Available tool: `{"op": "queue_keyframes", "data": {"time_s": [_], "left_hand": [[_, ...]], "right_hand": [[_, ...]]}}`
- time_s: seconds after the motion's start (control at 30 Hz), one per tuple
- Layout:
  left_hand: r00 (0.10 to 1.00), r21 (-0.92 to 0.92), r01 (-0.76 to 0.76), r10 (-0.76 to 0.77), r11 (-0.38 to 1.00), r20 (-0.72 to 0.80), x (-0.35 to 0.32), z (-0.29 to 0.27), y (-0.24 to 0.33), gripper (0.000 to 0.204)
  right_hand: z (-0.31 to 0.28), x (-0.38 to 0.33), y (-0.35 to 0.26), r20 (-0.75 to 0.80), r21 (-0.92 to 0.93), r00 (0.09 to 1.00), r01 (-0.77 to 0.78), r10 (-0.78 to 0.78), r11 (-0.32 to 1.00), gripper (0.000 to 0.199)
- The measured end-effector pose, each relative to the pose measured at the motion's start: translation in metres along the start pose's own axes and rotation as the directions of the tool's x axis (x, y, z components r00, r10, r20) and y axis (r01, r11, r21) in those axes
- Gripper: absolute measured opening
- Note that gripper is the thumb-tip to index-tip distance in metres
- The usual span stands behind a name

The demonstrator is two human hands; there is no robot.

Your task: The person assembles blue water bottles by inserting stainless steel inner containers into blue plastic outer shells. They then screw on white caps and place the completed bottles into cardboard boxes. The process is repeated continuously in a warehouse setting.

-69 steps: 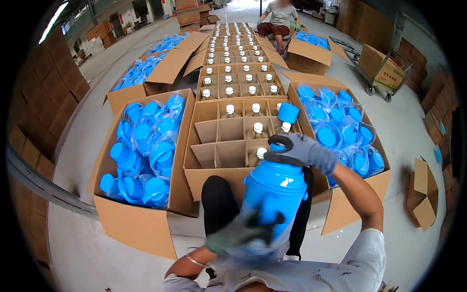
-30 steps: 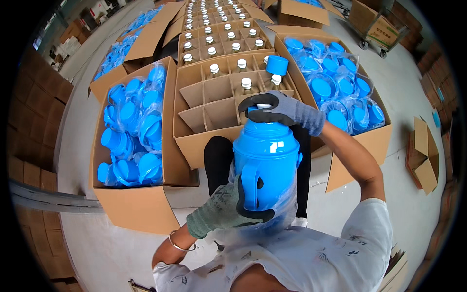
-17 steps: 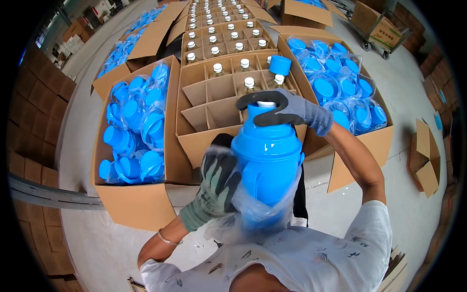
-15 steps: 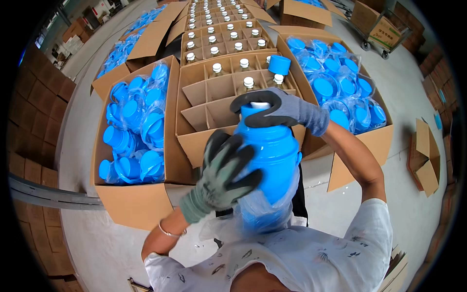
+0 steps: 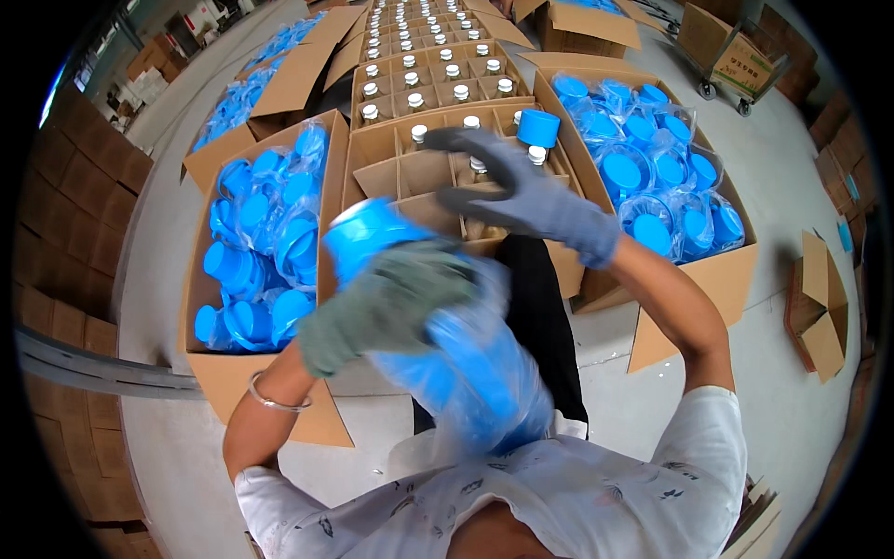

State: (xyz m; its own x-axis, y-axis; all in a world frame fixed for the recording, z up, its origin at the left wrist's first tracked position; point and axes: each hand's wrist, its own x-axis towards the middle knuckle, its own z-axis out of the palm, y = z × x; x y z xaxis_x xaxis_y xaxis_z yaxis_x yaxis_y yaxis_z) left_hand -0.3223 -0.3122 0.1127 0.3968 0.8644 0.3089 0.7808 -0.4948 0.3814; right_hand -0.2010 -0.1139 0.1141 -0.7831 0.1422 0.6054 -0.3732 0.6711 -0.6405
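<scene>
A single head-worn fisheye view looks steeply down from above the person's chest, close to the raised hands at frame centre, facing forward over open cardboard boxes (image 5: 279, 401) stretching toward the upper edge.

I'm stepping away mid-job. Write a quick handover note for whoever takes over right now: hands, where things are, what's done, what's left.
Left hand: gloved grip on the blue jug, tilted and partly in a clear plastic bag.
Right hand: open, lifted off the jug, above the divided carton.
Done: the carton's far cells hold capped bottles.
Left: several near cells are empty; bagged blue jugs remain in the left box and right box.
</scene>
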Motion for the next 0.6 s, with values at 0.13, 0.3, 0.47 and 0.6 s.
{"op": "queue_keyframes", "data": {"time_s": [0.13,0.3,0.47,0.6], "left_hand": [[0.419,-0.178,0.820,-0.782,0.544,-0.462,-0.135,0.007,-0.021,0.070],[0.119,-1.000,0.000,-0.993,0.019,-0.019,-0.183,0.105,-0.056,0.070],[0.312,-0.994,0.052,-0.944,-0.094,0.105,-0.178,0.165,-0.113,0.039],[0.364,-0.990,0.071,-0.921,-0.119,0.136,-0.166,0.169,-0.114,0.036]], "right_hand": [[-0.056,-0.059,0.002,-0.056,0.073,0.981,-0.182,0.187,0.981,0.042],[-0.026,-0.089,0.029,0.113,0.036,0.993,0.013,-0.017,0.999,0.049],[-0.020,-0.035,0.012,0.423,-0.028,0.796,0.490,-0.434,0.871,0.039],[-0.016,-0.022,-0.003,0.676,-0.194,0.569,0.751,-0.468,0.632,0.042]]}}
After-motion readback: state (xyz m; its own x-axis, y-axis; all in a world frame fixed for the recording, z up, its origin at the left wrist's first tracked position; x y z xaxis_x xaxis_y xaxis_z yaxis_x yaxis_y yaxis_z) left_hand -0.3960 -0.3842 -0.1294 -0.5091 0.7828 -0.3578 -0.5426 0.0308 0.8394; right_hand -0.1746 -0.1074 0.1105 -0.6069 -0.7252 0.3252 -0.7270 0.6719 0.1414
